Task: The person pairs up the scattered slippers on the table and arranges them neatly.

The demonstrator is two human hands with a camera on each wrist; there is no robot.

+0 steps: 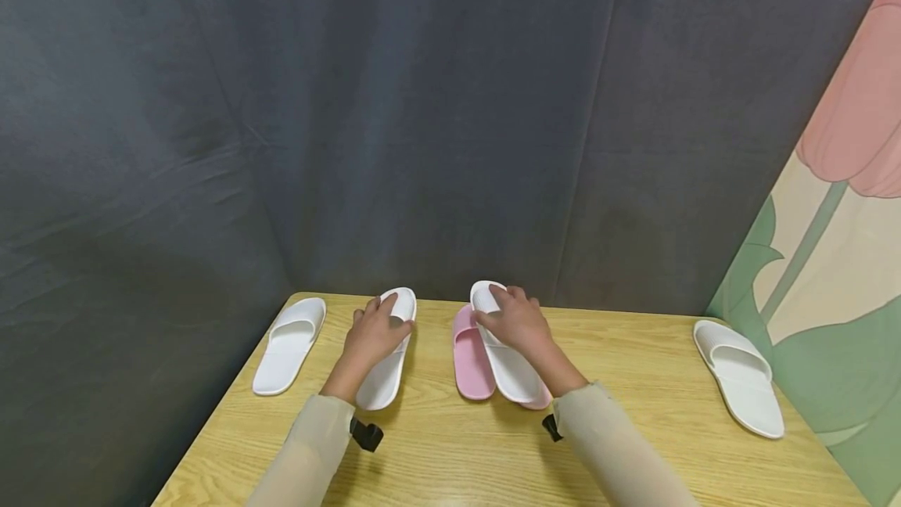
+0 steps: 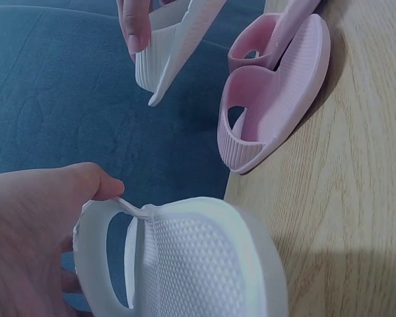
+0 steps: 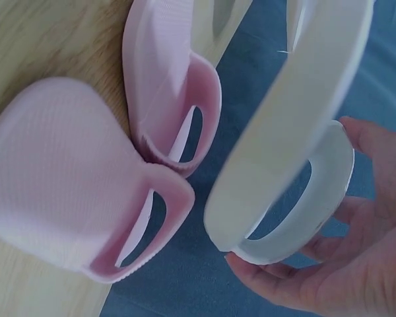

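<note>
My left hand (image 1: 371, 332) grips a white slipper (image 1: 382, 383) by its strap, the thumb pressed on the strap's edge in the left wrist view. Another white slipper (image 1: 515, 375) is held by its strap in my right hand (image 1: 519, 325). In the right wrist view this slipper (image 3: 284, 132) is tilted and raised beside the pink pair. One pink slipper (image 1: 473, 366) shows largely uncovered on the table in the head view. The second pink slipper (image 1: 541, 399) is mostly hidden there behind the white one; the wrist views show both, side by side.
A white slipper (image 1: 287, 350) lies near the left edge of the wooden table (image 1: 436, 460). One more white slipper (image 1: 746, 386) lies by the right edge. Behind the table hangs a dark grey cloth (image 1: 436, 124); a flower-patterned wall (image 1: 845, 272) stands at the right.
</note>
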